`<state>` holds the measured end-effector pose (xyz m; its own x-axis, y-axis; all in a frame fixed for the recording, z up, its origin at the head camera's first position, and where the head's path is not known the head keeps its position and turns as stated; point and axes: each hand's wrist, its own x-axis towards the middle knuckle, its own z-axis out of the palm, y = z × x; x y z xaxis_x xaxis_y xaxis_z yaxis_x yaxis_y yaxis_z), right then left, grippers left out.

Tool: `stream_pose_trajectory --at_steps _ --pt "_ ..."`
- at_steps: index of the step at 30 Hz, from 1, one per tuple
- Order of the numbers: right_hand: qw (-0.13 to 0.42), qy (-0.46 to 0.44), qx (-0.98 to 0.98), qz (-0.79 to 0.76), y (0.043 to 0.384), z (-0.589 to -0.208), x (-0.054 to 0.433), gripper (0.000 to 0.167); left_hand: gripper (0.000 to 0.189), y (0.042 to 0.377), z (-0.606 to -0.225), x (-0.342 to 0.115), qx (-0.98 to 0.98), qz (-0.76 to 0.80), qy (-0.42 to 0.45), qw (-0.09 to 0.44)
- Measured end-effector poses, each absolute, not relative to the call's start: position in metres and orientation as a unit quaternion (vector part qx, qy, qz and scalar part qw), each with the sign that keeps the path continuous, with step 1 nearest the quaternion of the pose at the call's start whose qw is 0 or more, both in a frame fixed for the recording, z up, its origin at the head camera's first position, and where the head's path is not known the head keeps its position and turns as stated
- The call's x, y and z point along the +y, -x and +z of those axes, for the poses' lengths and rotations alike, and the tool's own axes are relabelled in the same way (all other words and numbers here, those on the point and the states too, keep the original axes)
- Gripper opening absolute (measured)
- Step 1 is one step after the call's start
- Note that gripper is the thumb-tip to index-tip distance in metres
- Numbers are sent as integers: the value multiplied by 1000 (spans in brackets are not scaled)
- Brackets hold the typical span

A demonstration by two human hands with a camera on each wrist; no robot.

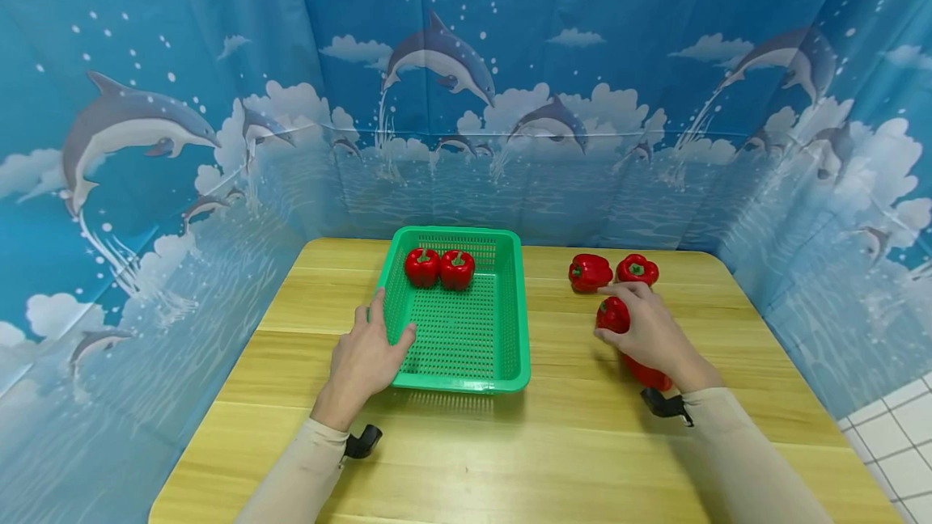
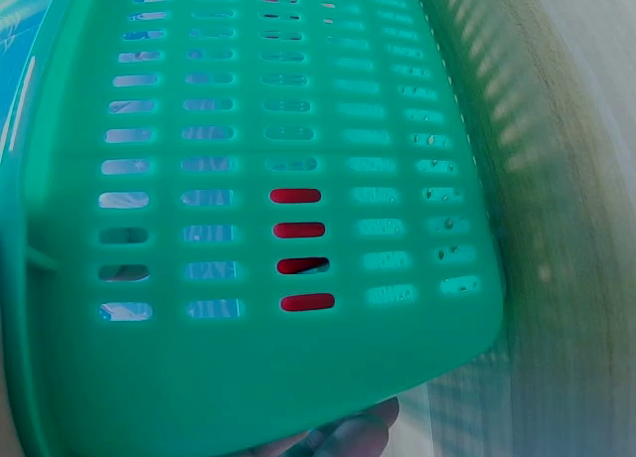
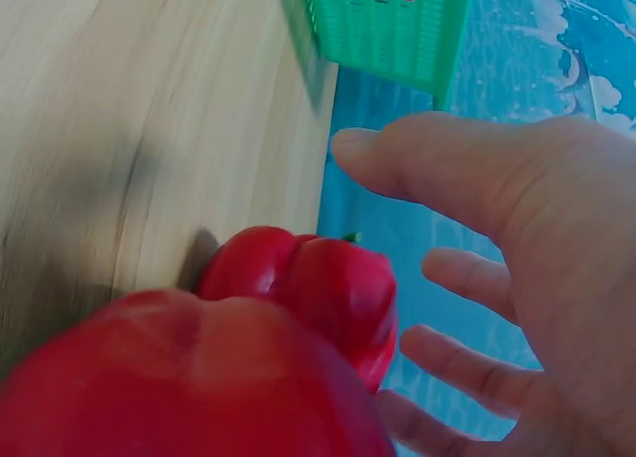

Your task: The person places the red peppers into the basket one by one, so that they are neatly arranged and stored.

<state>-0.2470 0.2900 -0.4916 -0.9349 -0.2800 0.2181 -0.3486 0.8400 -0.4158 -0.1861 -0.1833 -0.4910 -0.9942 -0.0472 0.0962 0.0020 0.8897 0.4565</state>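
Observation:
My left hand [image 1: 364,358] holds the near-left corner of a green plastic basket [image 1: 513,386], thumb over the rim inside, fingers along the outer left side. Close up, the left wrist view shows the basket's slotted wall [image 2: 248,378] and a few fingertips [image 2: 363,437] by its lower corner. Over on the right, my right hand [image 1: 648,330] reaches above a red bell pepper [image 1: 612,314], thumb and fingers spread about it. In the right wrist view a gap separates the hand [image 3: 566,209] from that pepper [image 3: 308,278]. Another pepper [image 1: 648,374] lies partly hidden under the wrist.
Two red bell peppers stand side by side at the back of the basket, the left one [image 1: 422,268] and the right one [image 1: 457,270]. Behind my right hand lie a pepper on its side [image 1: 590,273] and another [image 1: 637,269]. A dolphin-print curtain [image 1: 466,184] borders the wooden table [image 1: 466,459].

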Motion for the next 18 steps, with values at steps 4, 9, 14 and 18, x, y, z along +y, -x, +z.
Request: stream_pose_trajectory --at_steps 4,9,14,18 --pt "67 -158 -958 230 249 -494 293 81 100 186 -491 -184 -971 -234 -12 52" --pt "54 -148 -959 235 250 -495 294 84 99 187 -492 -184 -971 -232 -11 53" --pt "47 -141 -960 236 252 -497 296 85 99 187 -492 -184 -971 -233 -11 51" --pt "46 -139 -961 236 254 -499 298 85 100 187 -491 -184 -971 -233 -12 48"
